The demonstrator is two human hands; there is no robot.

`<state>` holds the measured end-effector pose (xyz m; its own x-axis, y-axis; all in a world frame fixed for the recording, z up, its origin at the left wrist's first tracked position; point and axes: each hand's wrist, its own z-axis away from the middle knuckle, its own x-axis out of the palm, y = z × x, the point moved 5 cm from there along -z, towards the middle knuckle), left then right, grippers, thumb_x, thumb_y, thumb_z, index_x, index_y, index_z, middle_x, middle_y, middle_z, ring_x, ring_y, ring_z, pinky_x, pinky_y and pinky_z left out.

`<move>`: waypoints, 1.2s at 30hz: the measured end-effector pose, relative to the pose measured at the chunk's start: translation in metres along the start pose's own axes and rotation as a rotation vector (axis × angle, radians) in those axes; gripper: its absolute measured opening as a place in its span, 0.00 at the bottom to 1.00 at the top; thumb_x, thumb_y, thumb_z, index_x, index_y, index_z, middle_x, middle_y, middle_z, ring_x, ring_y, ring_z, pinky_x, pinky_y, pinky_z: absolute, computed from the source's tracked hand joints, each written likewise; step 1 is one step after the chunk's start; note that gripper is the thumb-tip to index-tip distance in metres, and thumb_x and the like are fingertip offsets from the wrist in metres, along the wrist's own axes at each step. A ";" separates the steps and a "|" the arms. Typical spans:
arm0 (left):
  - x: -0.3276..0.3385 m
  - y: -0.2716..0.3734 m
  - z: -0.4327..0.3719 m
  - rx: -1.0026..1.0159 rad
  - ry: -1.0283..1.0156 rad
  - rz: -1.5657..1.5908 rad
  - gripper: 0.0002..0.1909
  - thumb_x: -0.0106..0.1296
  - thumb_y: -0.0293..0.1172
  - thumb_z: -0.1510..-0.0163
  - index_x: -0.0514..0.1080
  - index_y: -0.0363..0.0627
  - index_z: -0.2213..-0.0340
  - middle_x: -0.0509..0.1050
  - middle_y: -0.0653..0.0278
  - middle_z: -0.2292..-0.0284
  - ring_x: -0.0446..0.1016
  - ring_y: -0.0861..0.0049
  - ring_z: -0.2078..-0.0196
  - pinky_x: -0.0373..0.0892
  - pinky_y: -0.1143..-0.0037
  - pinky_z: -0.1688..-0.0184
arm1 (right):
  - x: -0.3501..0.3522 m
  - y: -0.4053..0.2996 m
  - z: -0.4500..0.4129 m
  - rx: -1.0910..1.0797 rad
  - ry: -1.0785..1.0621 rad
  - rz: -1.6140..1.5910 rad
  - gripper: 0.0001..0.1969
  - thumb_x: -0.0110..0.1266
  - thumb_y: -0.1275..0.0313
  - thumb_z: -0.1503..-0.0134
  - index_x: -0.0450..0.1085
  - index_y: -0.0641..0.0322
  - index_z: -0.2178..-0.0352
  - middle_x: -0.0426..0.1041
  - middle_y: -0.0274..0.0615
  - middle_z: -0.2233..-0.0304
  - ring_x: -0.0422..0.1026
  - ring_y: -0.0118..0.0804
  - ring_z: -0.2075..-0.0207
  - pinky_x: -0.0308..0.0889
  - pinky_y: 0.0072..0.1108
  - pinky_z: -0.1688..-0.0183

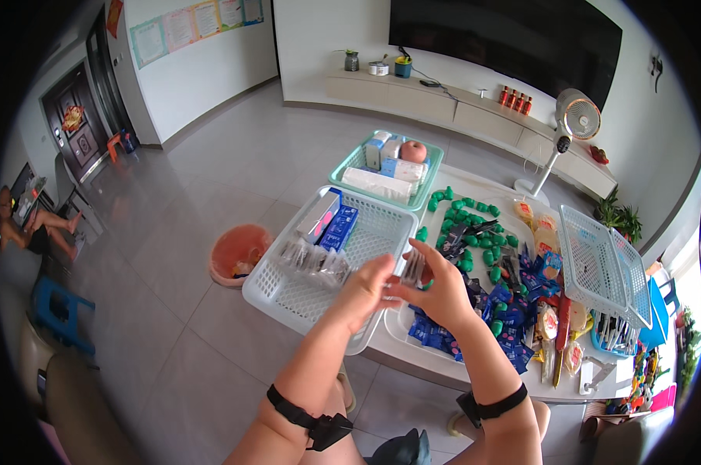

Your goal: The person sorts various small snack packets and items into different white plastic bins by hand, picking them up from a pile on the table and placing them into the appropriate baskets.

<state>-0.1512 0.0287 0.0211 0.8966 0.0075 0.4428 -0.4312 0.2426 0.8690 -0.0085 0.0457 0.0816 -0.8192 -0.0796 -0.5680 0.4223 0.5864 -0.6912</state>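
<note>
My right hand (440,288) grips a small stack of clear-wrapped packets (413,270) over the right edge of a pale plastic basket. My left hand (365,290) is beside it, fingers spread towards the stack; whether it touches the packets is unclear. In the pale basket (261,285) lie a row of clear-wrapped packets (315,261), a blue box (340,228) and a white and blue box (321,216). To the right, a tray on the table holds green capsule-shaped pieces (466,218), blue sachets (516,354) and black sachets (455,239).
A green basket (337,174) with tissue packs stands behind the pale one. Wrapped snacks (548,322), empty-looking stacked baskets (594,261) and a basket of pens (615,334) are at right. A pink bin (240,253) stands on the floor. A person (30,226) sits far left.
</note>
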 end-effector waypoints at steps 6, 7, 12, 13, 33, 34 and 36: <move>-0.092 0.023 0.010 0.261 0.471 0.408 0.16 0.43 0.41 0.43 0.66 0.43 0.59 0.70 0.64 0.71 0.70 0.75 0.71 0.69 0.72 0.67 | 0.071 -0.004 -0.039 0.143 -0.288 0.231 0.41 0.68 0.58 0.63 0.62 0.56 0.46 0.75 0.50 0.65 0.74 0.46 0.65 0.69 0.30 0.60; -0.098 0.023 0.012 0.267 0.478 0.411 0.16 0.43 0.41 0.43 0.66 0.43 0.59 0.70 0.64 0.71 0.70 0.75 0.71 0.69 0.72 0.67 | 0.081 -0.003 -0.043 0.121 -0.293 0.253 0.41 0.67 0.58 0.63 0.62 0.56 0.46 0.75 0.50 0.64 0.74 0.48 0.63 0.68 0.30 0.58; -0.112 0.015 0.012 0.220 0.479 0.535 0.13 0.48 0.39 0.46 0.69 0.46 0.63 0.70 0.67 0.73 0.70 0.76 0.72 0.69 0.73 0.68 | 0.109 0.004 -0.055 0.188 -0.368 0.277 0.41 0.67 0.58 0.63 0.61 0.55 0.46 0.75 0.51 0.62 0.73 0.49 0.58 0.68 0.31 0.55; -0.112 0.015 0.013 0.219 0.487 0.529 0.12 0.48 0.39 0.46 0.69 0.46 0.63 0.70 0.67 0.73 0.70 0.76 0.72 0.69 0.73 0.68 | 0.112 0.004 -0.054 0.202 -0.382 0.277 0.41 0.67 0.58 0.63 0.61 0.56 0.46 0.74 0.51 0.62 0.73 0.49 0.58 0.67 0.31 0.55; -0.098 0.018 0.012 0.311 0.529 0.591 0.09 0.48 0.30 0.50 0.69 0.47 0.64 0.68 0.69 0.75 0.68 0.80 0.75 0.67 0.76 0.73 | 0.118 -0.003 -0.040 0.191 -0.540 0.563 0.55 0.69 0.55 0.63 0.44 0.51 0.38 0.69 0.45 0.54 0.68 0.47 0.51 0.66 0.33 0.51; -0.096 0.018 0.014 0.320 0.539 0.580 0.09 0.48 0.30 0.50 0.69 0.47 0.65 0.68 0.69 0.76 0.68 0.80 0.75 0.67 0.77 0.73 | 0.115 -0.003 -0.039 0.190 -0.531 0.563 0.54 0.69 0.55 0.63 0.44 0.51 0.38 0.69 0.45 0.54 0.68 0.47 0.50 0.66 0.33 0.50; -0.088 0.019 0.015 0.322 0.542 0.568 0.09 0.48 0.29 0.50 0.69 0.47 0.65 0.68 0.69 0.76 0.68 0.81 0.76 0.67 0.78 0.73 | 0.110 0.000 -0.036 0.131 -0.472 0.527 0.52 0.68 0.55 0.62 0.46 0.51 0.38 0.69 0.45 0.53 0.68 0.48 0.50 0.65 0.34 0.50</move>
<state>-0.2404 0.0180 0.0022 0.4239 0.5282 0.7357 -0.7648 -0.2264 0.6032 -0.1125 0.0666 0.0352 -0.2508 -0.1697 -0.9531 0.7827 0.5438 -0.3028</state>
